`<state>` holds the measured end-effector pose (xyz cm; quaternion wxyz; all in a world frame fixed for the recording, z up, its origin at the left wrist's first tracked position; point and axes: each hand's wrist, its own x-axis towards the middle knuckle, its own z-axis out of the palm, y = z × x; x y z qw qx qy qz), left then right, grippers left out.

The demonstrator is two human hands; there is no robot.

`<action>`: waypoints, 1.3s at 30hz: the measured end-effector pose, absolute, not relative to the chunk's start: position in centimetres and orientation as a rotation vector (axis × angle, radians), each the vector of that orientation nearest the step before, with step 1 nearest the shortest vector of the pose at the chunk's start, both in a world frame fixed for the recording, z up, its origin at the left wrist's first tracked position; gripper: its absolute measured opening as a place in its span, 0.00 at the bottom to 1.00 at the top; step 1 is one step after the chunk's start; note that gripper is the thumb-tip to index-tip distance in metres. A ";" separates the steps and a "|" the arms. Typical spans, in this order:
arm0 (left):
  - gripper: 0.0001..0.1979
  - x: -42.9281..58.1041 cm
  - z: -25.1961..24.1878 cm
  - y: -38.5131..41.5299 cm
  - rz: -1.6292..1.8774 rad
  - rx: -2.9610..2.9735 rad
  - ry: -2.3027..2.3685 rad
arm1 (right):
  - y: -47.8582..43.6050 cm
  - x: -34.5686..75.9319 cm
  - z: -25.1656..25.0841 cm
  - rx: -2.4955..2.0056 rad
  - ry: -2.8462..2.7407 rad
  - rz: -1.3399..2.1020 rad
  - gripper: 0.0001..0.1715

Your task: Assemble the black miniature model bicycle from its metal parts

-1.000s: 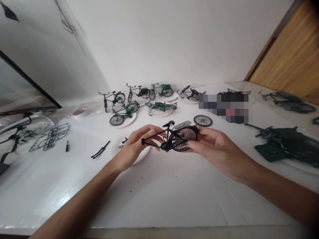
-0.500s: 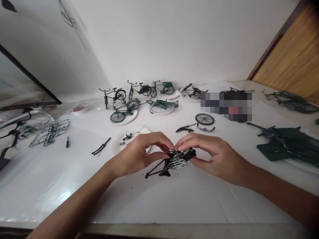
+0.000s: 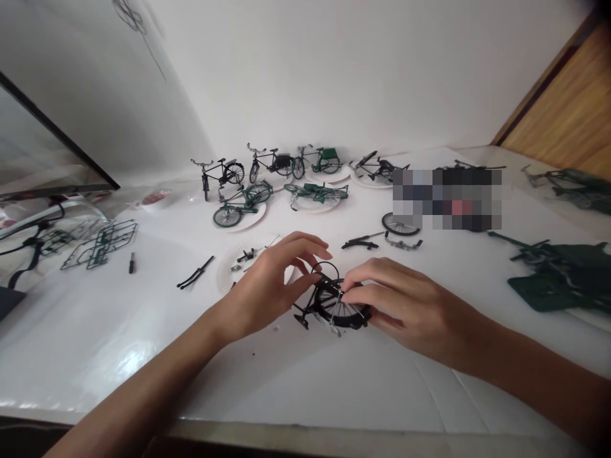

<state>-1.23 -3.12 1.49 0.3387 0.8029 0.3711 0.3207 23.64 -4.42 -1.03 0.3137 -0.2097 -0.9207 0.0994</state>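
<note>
A partly assembled black model bicycle (image 3: 341, 308) is held just above the white table, its rear wheel turned towards me and silver stays hanging at its side. My left hand (image 3: 281, 280) has its thumb against the frame; the index finger is lifted clear, and the other fingers are partly hidden behind. With my right hand (image 3: 405, 296) I pinch near the wheel's hub, other fingers beneath the tyre. A thin black loop arches above the frame between both hands. Behind my left hand lies a paper plate (image 3: 224, 264) with small metal and black parts (image 3: 247, 254).
Left are a black fork-like part (image 3: 195, 273), a small screwdriver (image 3: 132, 264) and green sprue frames (image 3: 102, 245). Beyond my right hand lie a loose wheel (image 3: 400, 222), handlebar (image 3: 403, 242) and black parts (image 3: 360, 243). Several finished model bicycles (image 3: 222, 172) line the back; a green one (image 3: 563, 273) lies right.
The model bicycle has been turned so that its wheel faces me more. My left index finger has lifted away from the right fingertips, and the silver rack has swung down.
</note>
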 end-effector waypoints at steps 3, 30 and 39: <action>0.13 -1.2 1.5 -3.4 0.809 1.888 0.888 | -4.5 23.6 -1.3 -0.566 -2.447 0.270 0.15; 0.11 -1.7 2.2 -3.3 0.821 2.282 0.921 | -4.5 23.5 -1.6 -0.691 -2.404 0.324 0.18; 0.11 -1.9 1.7 -2.8 0.482 2.484 0.806 | -4.4 23.3 -1.4 -0.663 -2.391 0.313 0.10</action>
